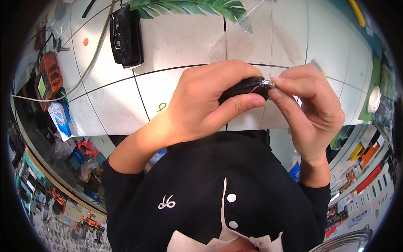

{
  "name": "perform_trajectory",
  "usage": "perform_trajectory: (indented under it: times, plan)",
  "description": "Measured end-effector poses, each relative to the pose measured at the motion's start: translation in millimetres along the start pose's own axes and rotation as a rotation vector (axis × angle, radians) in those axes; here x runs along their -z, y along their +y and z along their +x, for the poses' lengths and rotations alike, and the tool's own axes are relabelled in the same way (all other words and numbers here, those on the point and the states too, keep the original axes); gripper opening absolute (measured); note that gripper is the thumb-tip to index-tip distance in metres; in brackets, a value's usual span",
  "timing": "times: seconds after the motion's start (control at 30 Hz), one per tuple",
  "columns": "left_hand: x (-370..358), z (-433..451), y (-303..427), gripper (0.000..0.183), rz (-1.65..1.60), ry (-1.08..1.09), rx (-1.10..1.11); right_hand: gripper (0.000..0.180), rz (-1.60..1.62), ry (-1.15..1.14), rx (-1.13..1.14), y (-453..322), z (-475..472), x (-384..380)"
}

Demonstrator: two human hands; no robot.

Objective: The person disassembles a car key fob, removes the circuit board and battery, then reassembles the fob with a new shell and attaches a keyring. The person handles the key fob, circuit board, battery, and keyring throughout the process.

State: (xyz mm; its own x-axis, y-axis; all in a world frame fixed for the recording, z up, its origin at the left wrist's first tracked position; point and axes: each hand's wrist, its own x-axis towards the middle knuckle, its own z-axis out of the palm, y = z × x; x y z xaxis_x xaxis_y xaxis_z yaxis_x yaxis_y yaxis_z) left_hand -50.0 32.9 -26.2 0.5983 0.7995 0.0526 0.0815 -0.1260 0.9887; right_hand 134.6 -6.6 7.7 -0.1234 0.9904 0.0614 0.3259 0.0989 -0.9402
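Observation:
My left hand [204,97] wraps around a black object with a shiny silver end [256,84], which looks like a car key fob. Its thumb and index finger clasp the two sides, and the palm hides much of the body. At the silver end, the thumb and fingertips of my right hand [310,104] pinch the tip. Whatever small part lies between those fingertips is mostly covered. A thin reddish line shows along the fob's edge. Farther back on the white table [176,41] lies a black car key fob with several buttons [126,36].
A clear plastic bag [236,41] lies beyond my hands, near a green leaf decoration [192,7]. At left, a beige cable [94,66] curves past a red-orange handheld device [49,75] and a blue-and-white box [61,118]. A small orange disc [85,41] is nearby.

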Motion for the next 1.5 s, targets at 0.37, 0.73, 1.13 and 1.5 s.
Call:
perform_trajectory:
  times: [0.37, 0.73, 1.13, 1.5]
  plan:
    - [1, 0, 2, 0.019, -0.134, -0.027, 0.043, 0.019, -0.060, 0.021, 0.030, -6, 0, 9]
    - [3, 0, 0, 0.013, -0.115, -0.014, -0.070, 0.022, -0.039, -0.007, 0.067, -6, -4, 6]
    - [0, 0, 0, 0.020, -0.068, -0.001, -0.105, 0.025, -0.061, 0.022, 0.096, -9, -6, 1]
    - [-2, 4, -13, 0.042, 0.202, 0.059, -0.394, 0.031, -0.130, -0.083, 0.250, -3, -15, 10]
